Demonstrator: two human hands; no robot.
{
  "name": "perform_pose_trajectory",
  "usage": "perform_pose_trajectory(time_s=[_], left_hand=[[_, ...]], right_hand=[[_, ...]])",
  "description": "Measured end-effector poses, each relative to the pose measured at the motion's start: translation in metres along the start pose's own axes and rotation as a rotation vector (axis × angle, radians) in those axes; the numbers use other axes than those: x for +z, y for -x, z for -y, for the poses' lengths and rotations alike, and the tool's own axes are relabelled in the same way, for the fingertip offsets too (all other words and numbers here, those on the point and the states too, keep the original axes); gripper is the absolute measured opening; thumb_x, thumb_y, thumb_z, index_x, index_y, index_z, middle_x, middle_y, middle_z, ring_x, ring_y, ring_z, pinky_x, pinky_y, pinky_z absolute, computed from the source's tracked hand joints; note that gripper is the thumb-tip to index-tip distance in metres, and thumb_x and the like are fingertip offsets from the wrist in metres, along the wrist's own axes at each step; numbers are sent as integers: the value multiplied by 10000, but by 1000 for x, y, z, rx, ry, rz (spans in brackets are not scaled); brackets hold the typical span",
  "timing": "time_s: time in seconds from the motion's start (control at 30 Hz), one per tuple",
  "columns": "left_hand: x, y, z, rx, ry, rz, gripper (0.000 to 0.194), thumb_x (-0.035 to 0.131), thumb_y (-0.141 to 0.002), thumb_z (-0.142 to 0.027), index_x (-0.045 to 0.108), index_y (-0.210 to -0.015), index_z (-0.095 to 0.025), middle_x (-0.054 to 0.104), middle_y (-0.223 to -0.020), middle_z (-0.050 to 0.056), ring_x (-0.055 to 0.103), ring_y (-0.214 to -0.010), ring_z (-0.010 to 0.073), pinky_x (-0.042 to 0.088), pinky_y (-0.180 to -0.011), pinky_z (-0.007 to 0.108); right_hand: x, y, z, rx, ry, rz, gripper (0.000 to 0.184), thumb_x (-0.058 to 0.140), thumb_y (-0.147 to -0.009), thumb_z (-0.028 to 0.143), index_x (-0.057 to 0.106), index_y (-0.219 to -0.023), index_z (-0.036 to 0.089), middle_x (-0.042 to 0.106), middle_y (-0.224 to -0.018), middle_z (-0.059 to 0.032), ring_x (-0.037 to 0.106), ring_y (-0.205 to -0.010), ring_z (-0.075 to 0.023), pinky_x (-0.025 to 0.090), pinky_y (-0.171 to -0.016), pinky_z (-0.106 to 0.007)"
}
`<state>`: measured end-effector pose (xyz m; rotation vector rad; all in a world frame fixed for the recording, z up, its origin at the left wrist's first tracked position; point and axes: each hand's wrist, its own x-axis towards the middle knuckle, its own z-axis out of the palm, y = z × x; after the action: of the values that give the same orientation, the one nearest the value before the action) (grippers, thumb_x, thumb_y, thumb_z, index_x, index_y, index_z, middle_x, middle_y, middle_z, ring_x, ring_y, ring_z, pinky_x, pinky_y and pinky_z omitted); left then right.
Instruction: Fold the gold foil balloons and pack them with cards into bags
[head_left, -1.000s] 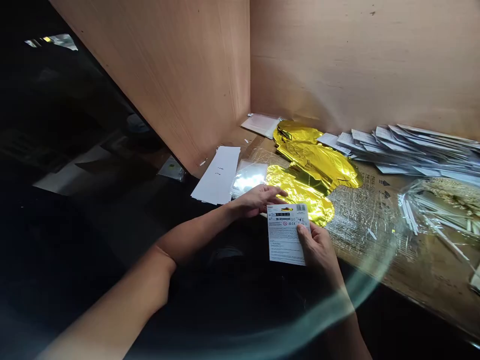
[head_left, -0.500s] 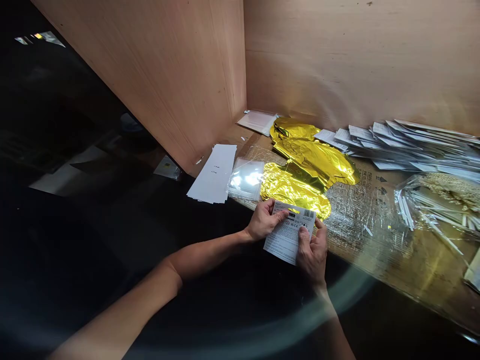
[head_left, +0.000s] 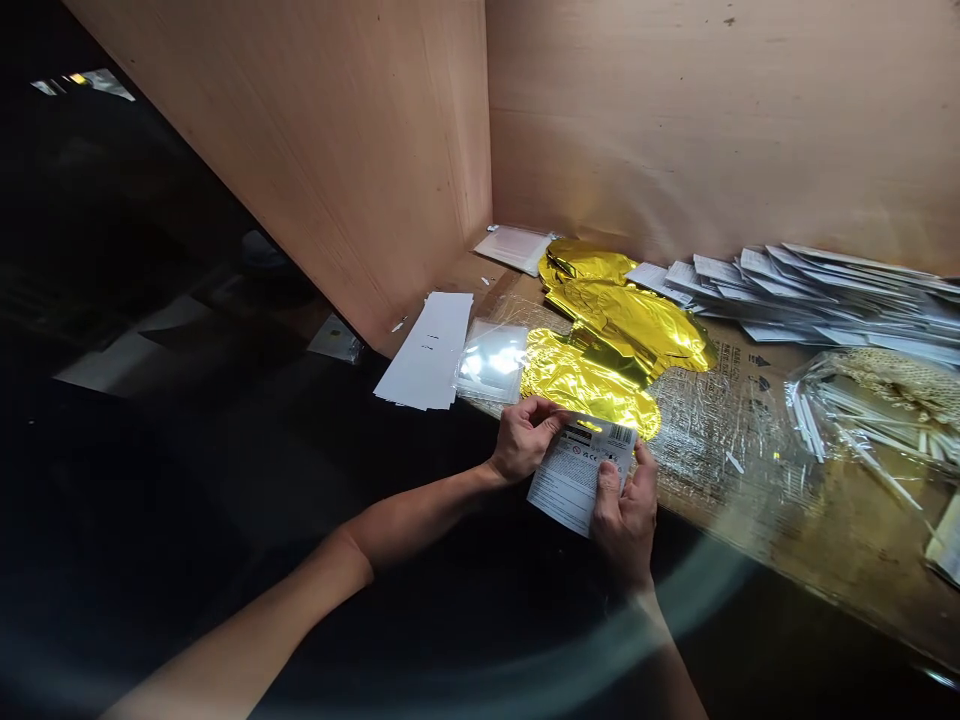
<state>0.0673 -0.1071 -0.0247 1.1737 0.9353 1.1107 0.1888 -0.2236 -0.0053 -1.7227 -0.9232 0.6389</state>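
A white printed packaging card (head_left: pixel 566 485) with a barcode, symbols, small text and a hang slot is held up in front of me at the table's edge. My left hand (head_left: pixel 520 440) pinches its upper left corner between thumb and fingers. On the other side, my right hand (head_left: pixel 626 512) grips the card's right edge, thumb flat on the printed face and fingers behind. Just beyond the card lie gold foil balloons (head_left: pixel 592 380), flat and shiny. Whatever is behind the card is hidden.
Left of the foil are clear plastic sleeves (head_left: pixel 491 362) and white paper strips (head_left: pixel 424 350). A long row of white packets (head_left: pixel 817 290) leans along the back right. White sticks in a clear bag (head_left: pixel 874 405) lie at the right. Wooden panels (head_left: pixel 697 120) enclose the back and left.
My left thumb has slid from the card's printed face up to its top left corner. The card has tilted slightly, and my right hand keeps its grip.
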Motion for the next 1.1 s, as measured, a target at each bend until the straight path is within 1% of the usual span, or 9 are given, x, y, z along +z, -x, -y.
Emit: perform_pose_trajectory(time_s=[0.17,0.33,0.43,0.5,0.57,0.67,0.83,0.97,1.1], left_hand=[[-8,-1,5,-42,-13,57,468,811,-854,-597,672,-798,-154,627,-662,-15,537,-591,95,397,-567,237],[-9,-18,-13,-392,342,312,630,995,-614,-548,731,-1005,-130,767,-885,76,712,-750,177,556,-722,308],[3,-28,-19,-475,419,254,597,1033,-570,-444,750,-976,-109,774,-852,82,714,-711,168,583,-710,317],[12,-32,-17,-445,458,150,563,1033,-575,-408,752,-964,-115,773,-831,66,713,-701,161,593,-706,315],[21,-31,-12,-429,484,118,544,1025,-589,-406,756,-964,-118,779,-837,66,720,-710,169,601,-706,323],[32,-23,-4,-434,489,181,514,1018,-595,-412,773,-924,-103,780,-828,72,715,-711,171,590,-704,315],[43,-14,-2,-411,508,198,485,1011,-611,-397,787,-927,-106,792,-863,73,720,-745,161,577,-755,298],[47,-16,-5,-464,491,200,504,1022,-580,-371,765,-926,-109,786,-843,65,713,-707,162,577,-726,305],[50,-12,-6,-533,533,212,571,1043,-523,-288,752,-983,-116,800,-905,85,736,-752,191,598,-765,344]], right_hand=[[3,3,-6,22,-18,-28,702,569,-1030,528,400,-1612,175,722,-1288,-210,758,-1003,-340,588,-862,-457],[-7,-12,-9,118,-240,228,764,665,-984,555,366,-1617,249,739,-1295,-159,762,-1032,-313,613,-905,-461],[-9,-14,-15,165,-405,203,813,751,-909,614,408,-1567,283,789,-1122,-96,772,-867,-276,633,-759,-407],[-7,-5,-22,225,-524,193,740,788,-842,688,550,-1398,262,781,-889,-49,694,-590,-211,563,-524,-317],[-2,8,-32,301,-548,175,569,807,-810,713,665,-1049,217,691,-655,-9,523,-388,-131,404,-365,-247],[5,23,-42,398,-528,88,501,825,-842,635,603,-728,200,565,-506,25,416,-324,-82,304,-311,-217],[5,24,-44,339,-576,20,458,814,-881,582,624,-751,187,519,-464,57,425,-333,-80,330,-315,-194],[5,23,-46,401,-575,-93,486,851,-832,611,685,-815,155,584,-511,42,425,-326,-71,320,-295,-187],[7,18,-49,348,-665,-320,529,833,-840,624,760,-1027,136,792,-849,-77,728,-615,-195,560,-482,-258]])
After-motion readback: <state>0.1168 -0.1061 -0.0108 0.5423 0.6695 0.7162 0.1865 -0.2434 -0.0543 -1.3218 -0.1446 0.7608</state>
